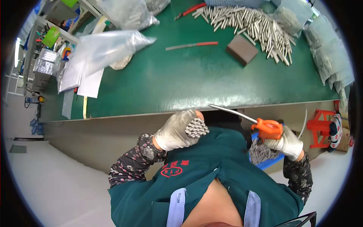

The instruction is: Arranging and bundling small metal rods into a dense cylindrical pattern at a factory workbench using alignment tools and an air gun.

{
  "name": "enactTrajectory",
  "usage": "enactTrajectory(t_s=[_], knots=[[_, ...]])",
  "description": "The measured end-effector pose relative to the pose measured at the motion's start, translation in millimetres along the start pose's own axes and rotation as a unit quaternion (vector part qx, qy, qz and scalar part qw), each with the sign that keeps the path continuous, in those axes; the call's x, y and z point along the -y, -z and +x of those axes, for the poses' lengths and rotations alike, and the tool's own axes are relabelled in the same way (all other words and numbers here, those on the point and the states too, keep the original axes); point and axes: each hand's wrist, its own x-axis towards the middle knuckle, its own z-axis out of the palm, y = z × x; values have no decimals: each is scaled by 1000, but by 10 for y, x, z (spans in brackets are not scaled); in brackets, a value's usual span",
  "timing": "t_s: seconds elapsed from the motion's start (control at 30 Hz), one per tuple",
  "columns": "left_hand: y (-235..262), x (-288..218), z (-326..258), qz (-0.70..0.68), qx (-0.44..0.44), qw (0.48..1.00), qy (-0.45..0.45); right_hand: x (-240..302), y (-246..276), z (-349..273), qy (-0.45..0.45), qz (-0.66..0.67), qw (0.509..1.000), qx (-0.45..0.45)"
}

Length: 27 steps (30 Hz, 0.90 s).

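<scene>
My left hand (176, 130), in a pale work glove with bare fingertips showing, is closed around a bundle of small metal tubes (197, 128). The tube ends face toward the right. My right hand (288, 144), gloved too, grips a tool with an orange handle (267, 129). A long, tapering metal shaft (234, 112) runs from that handle up and left, its tip near the table's front edge. The tip and the bundle are apart. I cannot tell the tool's exact kind. Both hands are in front of my body, just off the table.
On the green table (151, 87) lie a heap of metal tubes (261, 30), a brown block (242, 50), a red-handled file-like tool (192, 45) and plastic bags (109, 49). A blue bin (269, 163) of metal pieces sits below my right hand; a red stool (321, 126) stands right.
</scene>
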Motion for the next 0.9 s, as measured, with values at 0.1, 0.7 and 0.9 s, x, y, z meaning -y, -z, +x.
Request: enactTrajectory(t_s=[0.1, 0.7, 0.9], knots=[[-375, 394, -26, 2, 18, 998, 62, -80, 18, 106, 15, -49, 999, -2], [-929, 1061, -111, 58, 7, 998, 16, -318, -183, 599, -49, -445, 893, -49], [-895, 1048, -50, -16, 25, 995, 96, -380, -119, 744, -35, -447, 889, -99]])
